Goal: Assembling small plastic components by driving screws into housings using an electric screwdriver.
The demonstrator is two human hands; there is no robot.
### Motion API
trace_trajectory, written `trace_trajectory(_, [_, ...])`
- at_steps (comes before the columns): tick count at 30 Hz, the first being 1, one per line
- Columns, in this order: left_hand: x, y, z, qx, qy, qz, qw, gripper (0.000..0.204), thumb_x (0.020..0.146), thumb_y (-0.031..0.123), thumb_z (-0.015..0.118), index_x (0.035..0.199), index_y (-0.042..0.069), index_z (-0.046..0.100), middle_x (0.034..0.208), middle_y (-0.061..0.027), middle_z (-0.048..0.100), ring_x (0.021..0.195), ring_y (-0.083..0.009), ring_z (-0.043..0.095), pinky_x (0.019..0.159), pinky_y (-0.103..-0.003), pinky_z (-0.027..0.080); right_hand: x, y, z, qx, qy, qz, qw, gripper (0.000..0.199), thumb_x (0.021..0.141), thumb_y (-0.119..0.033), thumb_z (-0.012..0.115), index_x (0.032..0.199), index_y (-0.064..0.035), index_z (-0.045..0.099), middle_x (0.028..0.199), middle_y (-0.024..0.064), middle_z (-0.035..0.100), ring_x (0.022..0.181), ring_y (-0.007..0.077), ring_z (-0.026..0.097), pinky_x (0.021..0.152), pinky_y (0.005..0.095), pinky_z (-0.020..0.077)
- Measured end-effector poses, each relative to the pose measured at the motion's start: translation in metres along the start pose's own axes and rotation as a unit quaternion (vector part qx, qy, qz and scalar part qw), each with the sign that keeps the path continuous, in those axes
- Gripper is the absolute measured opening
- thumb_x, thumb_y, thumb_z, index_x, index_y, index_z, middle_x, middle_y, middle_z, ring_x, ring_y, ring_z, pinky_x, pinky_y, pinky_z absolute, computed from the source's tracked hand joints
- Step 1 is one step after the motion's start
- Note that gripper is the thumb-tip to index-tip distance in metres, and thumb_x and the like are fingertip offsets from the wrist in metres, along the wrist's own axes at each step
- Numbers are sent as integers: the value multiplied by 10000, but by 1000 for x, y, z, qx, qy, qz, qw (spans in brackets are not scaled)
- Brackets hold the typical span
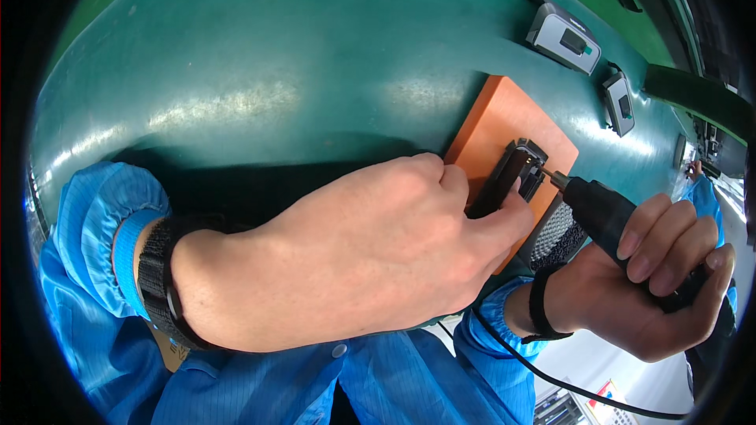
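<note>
My left hand (378, 244) clamps a small black part (510, 177) down on the orange board (504, 122) on the green tabletop (299, 55). My right hand (654, 283) grips the black electric screwdriver (606, 212), tip touching the part. Two grey devices (563, 35) lie beyond.

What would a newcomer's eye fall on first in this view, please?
First the large left hand at centre, pressing a small black part onto an orange block on the green table. Next, at right, the right hand gripping a black electric screwdriver, its tip at the part.
</note>
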State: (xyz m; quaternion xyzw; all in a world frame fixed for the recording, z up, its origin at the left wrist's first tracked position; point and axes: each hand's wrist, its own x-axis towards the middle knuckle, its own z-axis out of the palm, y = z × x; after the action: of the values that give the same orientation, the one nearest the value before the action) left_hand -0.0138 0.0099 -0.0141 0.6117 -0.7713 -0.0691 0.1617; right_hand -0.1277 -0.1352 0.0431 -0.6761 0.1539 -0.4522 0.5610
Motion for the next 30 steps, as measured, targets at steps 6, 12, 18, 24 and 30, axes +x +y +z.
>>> trace_trajectory(6, [-2, -2, -2, 2, -6, 4, 1000, 209, 826, 198, 662, 979, 76, 735, 1127, -22, 669, 605, -122, 518, 565, -252, 409, 0, 5, 5, -15, 9, -14, 1000, 248, 941, -179, 458, 707, -102, 439, 591, -2, 347, 481, 96, 341, 482, 273, 320])
trace_trajectory(12, [-2, -3, -5, 1, -28, 5, 1000, 222, 813, 202, 668, 987, 86, 740, 1163, -16, 667, 624, -123, 515, 561, -253, 405, 5, 2, 6, 5, -36, 39, 999, 267, 952, -178, 443, 696, -113, 406, 589, -12, 323, 472, 94, 322, 486, 269, 328])
trace_trajectory(18, [3, -2, -3, 13, -28, 3, 1000, 208, 791, 185, 677, 962, 81, 734, 1198, 2, 652, 644, -126, 504, 572, -246, 421, 7, 0, -12, -5, -30, 38, 999, 218, 998, -228, 409, 836, -84, 429, 594, 3, 384, 466, 112, 369, 479, 282, 381])
trace_trajectory(24, [7, 1, -7, 8, -7, -25, 1000, 316, 727, 162, 717, 1028, 65, 717, 1338, -14, 599, 712, -187, 500, 617, -274, 489, 1, -30, -82, 51, 29, -56, 997, 194, 935, -195, 500, 778, -91, 451, 598, -8, 383, 498, 98, 363, 503, 257, 351])
trace_trajectory(30, [8, 1, -22, 0, -59, 15, 998, 518, 637, 193, 791, 1113, 19, 688, 1391, -55, 569, 729, -205, 489, 658, -299, 529, -2, -15, -91, -35, 103, -28, 994, 197, 962, -202, 474, 821, -70, 510, 601, -1, 370, 493, 99, 356, 492, 272, 354])
